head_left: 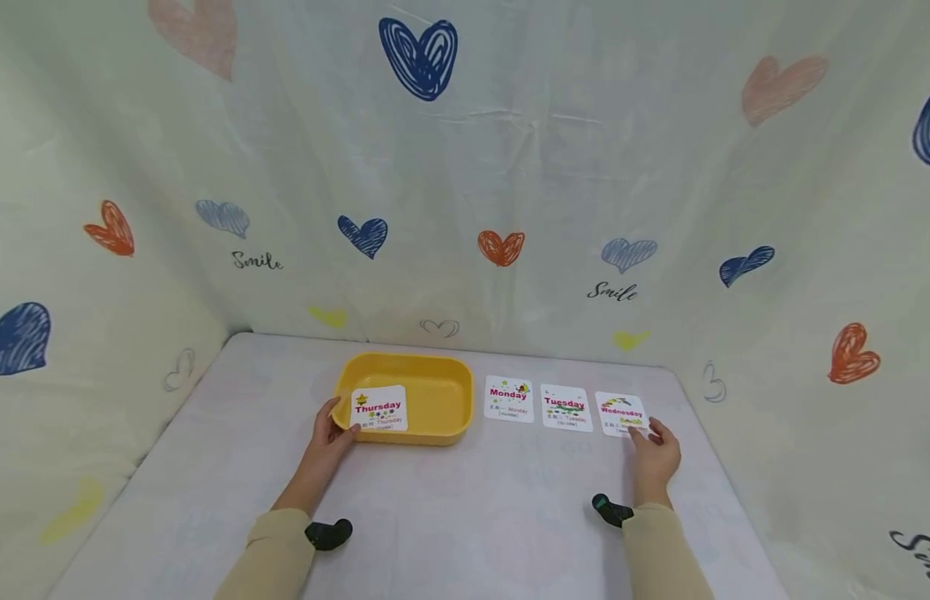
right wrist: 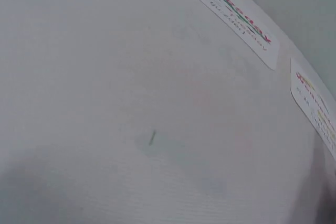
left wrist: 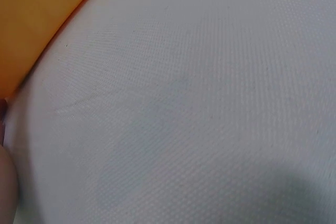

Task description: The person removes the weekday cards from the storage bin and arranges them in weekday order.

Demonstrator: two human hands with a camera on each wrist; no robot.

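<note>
My left hand (head_left: 330, 435) grips the front left corner of a yellow plastic tray (head_left: 442, 400), fingers over the left rim and thumb at the front. In the tray lies a white "Thursday" card (head_left: 379, 408), its lower left corner beside my thumb. On the right, my right hand (head_left: 657, 454) holds the lower right corner of a "Wednesday" card (head_left: 618, 408) between thumb and fingers. That card looks flat on the table. A "Tuesday" card (head_left: 566, 408) and a "Monday" card (head_left: 508, 399) lie left of it in a row. Both wrist views barely show the hands.
A white cloth covers the table (head_left: 480, 517). Behind and beside it hangs a pale curtain (head_left: 510, 167) printed with hearts and "Smile". Each wrist wears a small black device, the left one (head_left: 329, 534) and the right one (head_left: 612, 510).
</note>
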